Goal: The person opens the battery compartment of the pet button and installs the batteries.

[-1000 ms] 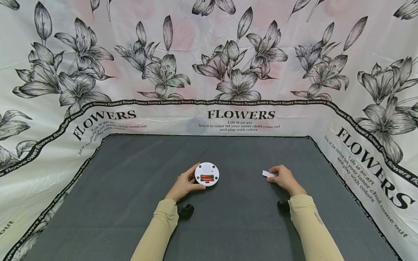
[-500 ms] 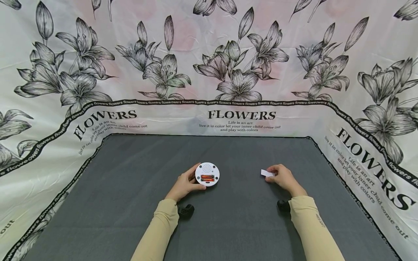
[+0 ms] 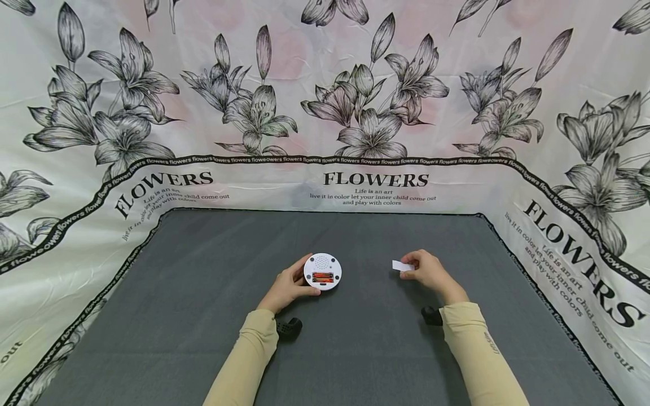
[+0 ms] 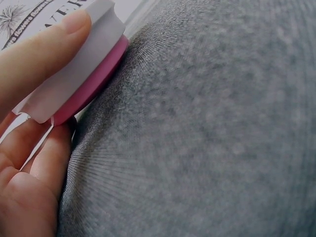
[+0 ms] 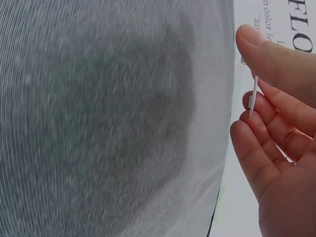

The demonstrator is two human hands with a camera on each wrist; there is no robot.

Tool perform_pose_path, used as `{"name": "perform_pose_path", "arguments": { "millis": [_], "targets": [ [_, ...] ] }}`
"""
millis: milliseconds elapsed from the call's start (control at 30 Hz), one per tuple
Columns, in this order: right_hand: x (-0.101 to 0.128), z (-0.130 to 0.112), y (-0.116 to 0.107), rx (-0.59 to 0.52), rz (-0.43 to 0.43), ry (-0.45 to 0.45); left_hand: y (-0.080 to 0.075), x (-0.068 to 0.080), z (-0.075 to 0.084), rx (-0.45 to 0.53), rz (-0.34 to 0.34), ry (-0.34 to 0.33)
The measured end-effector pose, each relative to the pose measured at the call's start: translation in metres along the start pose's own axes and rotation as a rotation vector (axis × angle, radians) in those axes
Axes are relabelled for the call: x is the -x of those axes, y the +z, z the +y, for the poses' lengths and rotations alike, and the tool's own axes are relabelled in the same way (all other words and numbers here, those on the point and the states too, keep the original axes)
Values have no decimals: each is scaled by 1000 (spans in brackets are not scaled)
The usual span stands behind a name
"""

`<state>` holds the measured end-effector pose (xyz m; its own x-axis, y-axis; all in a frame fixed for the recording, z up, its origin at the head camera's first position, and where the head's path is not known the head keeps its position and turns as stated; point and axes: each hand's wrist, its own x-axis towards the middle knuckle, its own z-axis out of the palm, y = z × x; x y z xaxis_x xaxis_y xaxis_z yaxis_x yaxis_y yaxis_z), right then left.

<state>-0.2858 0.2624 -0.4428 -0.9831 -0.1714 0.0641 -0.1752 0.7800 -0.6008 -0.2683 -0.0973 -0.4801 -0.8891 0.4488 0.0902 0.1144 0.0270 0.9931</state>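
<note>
In the head view my left hand [image 3: 284,289] grips a round white device [image 3: 322,261] by its left edge. Its back faces up, with speaker holes, several small dark feet and an uncovered battery compartment [image 3: 323,278] holding orange-and-black batteries. A pink underside [image 4: 94,81] shows in the left wrist view, where the thumb lies along the white rim and the other fingers are beneath. To the right, my right hand [image 3: 431,273] pinches a small white battery cover [image 3: 401,265] between thumb and fingers. The cover appears edge-on as a thin white strip [image 5: 254,94] in the right wrist view.
A grey cloth [image 3: 223,242] covers the tabletop under both hands. Behind it and along both sides runs a white flower-printed fabric [image 3: 376,186] with a black border. Black wrist-worn devices sit below the left sleeve [image 3: 289,329] and the right sleeve [image 3: 459,321].
The right hand has moved left with the battery cover, closer to the round device. The left hand and the device have stayed in place.
</note>
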Motion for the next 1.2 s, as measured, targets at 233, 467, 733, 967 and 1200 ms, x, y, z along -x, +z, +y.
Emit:
{"name": "perform_pose_path", "arguments": {
  "millis": [233,467,733,967,1200],
  "targets": [
    [-2,-15,8,-10,-22,-18,0,-1,0,-9,5,-2],
    [-5,-21,20,-51,-47,-104,0,-1,-1,1,4,0],
    [-7,-39,33,-116,-62,-157,0,-1,-2,-8,1,1],
    [-11,-54,44,-101,-60,-162,-2,-8,-21,-1,16,20],
    [-14,-66,50,-140,-75,-160,-3,-10,-32,-29,40,40]
  ]
}}
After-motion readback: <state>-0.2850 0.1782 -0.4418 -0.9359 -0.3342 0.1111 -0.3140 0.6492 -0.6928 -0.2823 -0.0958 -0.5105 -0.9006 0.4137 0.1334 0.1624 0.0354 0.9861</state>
